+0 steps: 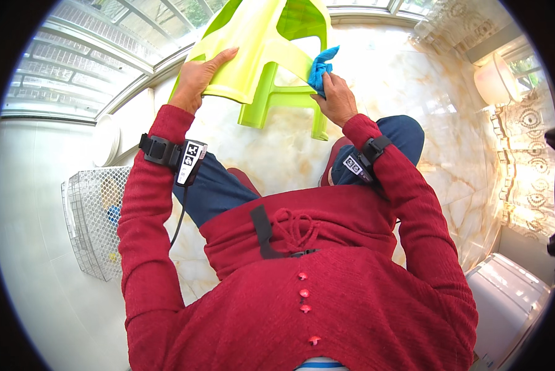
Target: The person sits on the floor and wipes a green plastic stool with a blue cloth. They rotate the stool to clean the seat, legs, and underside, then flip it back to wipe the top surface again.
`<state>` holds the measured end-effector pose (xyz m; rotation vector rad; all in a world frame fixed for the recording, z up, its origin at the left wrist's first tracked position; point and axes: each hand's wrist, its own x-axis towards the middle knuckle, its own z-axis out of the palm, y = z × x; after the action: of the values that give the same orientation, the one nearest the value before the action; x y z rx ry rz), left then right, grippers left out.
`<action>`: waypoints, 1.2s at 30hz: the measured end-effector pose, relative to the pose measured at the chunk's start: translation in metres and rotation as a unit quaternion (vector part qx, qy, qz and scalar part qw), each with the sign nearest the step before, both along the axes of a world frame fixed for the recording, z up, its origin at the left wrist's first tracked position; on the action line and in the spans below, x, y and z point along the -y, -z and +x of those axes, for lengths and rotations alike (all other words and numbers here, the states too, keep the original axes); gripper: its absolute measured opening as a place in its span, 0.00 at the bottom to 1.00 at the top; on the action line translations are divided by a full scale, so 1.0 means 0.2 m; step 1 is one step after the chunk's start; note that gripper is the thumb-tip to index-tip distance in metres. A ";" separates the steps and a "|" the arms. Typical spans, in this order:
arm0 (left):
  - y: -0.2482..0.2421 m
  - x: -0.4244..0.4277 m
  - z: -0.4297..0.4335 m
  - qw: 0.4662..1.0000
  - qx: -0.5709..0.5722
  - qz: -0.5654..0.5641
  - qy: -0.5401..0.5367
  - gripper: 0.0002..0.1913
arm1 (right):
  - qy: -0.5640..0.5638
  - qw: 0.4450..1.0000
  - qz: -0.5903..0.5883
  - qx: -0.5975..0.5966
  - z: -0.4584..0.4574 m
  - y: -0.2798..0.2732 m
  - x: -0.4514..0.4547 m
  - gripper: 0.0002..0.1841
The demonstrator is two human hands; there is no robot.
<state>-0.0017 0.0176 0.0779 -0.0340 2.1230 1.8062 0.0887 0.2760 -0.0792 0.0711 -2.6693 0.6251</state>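
A yellow-green plastic stool [247,46] is tilted in front of me, its near leg end off the floor. My left hand [198,76] grips that broad leg on the left, thumb on the outer face and fingers hidden behind it. In my right hand [337,98] is a bunched blue cloth [320,72], pressed against the right end of the stool's side crossbar. More green legs and a lower crossbar show below and behind the near leg. The top of the stool runs out of view at the upper edge.
Marble-patterned floor tiles [277,153] lie under my feet. A wire cage [92,222] with small coloured items stands left, near a round white object [105,141]. Barred windows [82,69] run along the left. To the right are a pale bucket-like container [495,81], patterned curtains [532,162] and a white box-shaped object [509,301].
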 end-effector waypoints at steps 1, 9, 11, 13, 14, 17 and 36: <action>0.00 0.00 -0.01 1.000 -0.001 -0.006 -0.007 0.30 | 0.000 0.999 -0.010 0.030 -0.02 0.02 -0.01 0.29; -0.05 0.13 -0.18 0.994 0.066 -0.087 -0.004 0.26 | 0.060 0.976 -0.081 0.192 -0.10 0.16 0.09 0.29; -0.04 0.13 -0.22 0.995 0.067 -0.075 0.002 0.21 | 0.063 0.971 -0.088 0.214 -0.10 0.19 0.09 0.31; -0.04 0.14 -0.27 0.993 0.078 -0.088 0.003 0.19 | 0.045 0.961 -0.109 0.249 -0.10 0.21 0.10 0.28; -0.03 0.14 -0.29 0.994 0.090 -0.054 0.004 0.17 | 0.036 0.956 -0.119 0.265 -0.10 0.22 0.11 0.27; -0.01 0.14 -0.37 0.994 0.098 -0.022 0.031 0.16 | 0.039 0.951 -0.157 0.264 -0.11 0.22 0.11 0.21; 0.30 0.88 0.12 0.970 -0.088 -0.182 -0.136 0.35 | -0.005 0.869 -0.448 0.208 -0.28 0.14 -0.18 0.10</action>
<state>0.0214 -0.1593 0.0184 -0.2779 2.6659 1.5786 0.0327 0.3123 -0.1064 -0.3431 -2.4443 1.9941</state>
